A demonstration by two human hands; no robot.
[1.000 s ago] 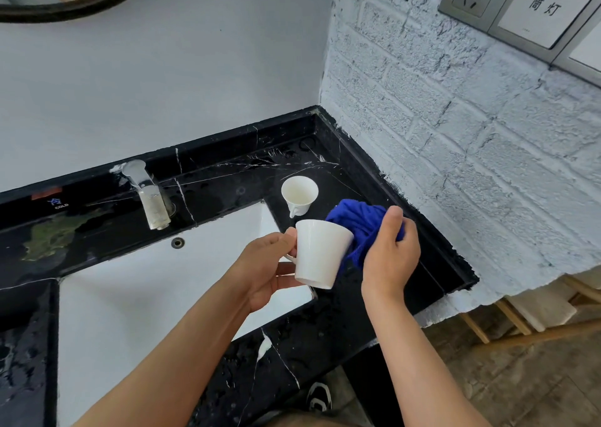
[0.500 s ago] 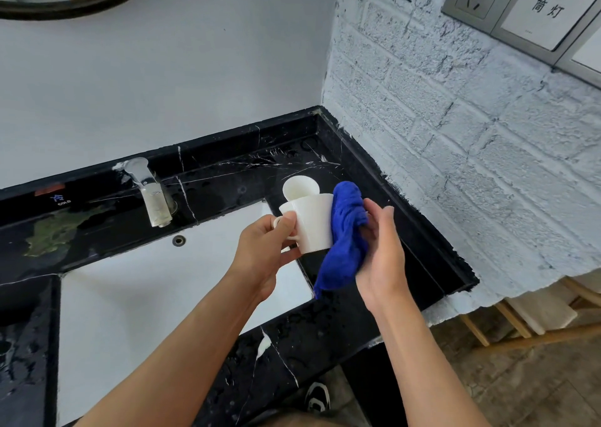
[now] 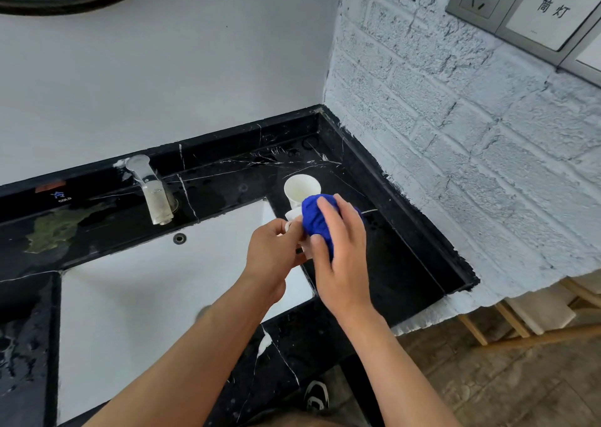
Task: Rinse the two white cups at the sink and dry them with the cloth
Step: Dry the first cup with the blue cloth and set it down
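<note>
Cups first: you are holding one white cup (image 3: 294, 215) in your left hand (image 3: 271, 257), above the right edge of the white sink (image 3: 136, 296), and most of it is hiding behind your fingers and the blue cloth (image 3: 317, 223). Only a bit of its rim and side is showing, so its tilt is hard to tell. Your left fingers are curling closed around the cup by its near side.

Your right hand (image 3: 340, 251) is pressing the bunched cloth against the cup, with the fingers (image 3: 328, 208) spreading over the top of the wad and the thumb tucking under it, gripping the fabric. The cloth is sitting between your right palm and the cup, touching both.

The second white cup (image 3: 301, 187) is standing upright on the black marble surface (image 3: 400, 251), just behind the held cup and to the right of the sink, mouth facing up. Whether it is touching the cloth is not clear from this angle.

Water droplets are lying on the surface near the front edge. The metal faucet (image 3: 153, 192) is standing behind the sink to the left, well apart from both hands, and no water is running from it.
</note>
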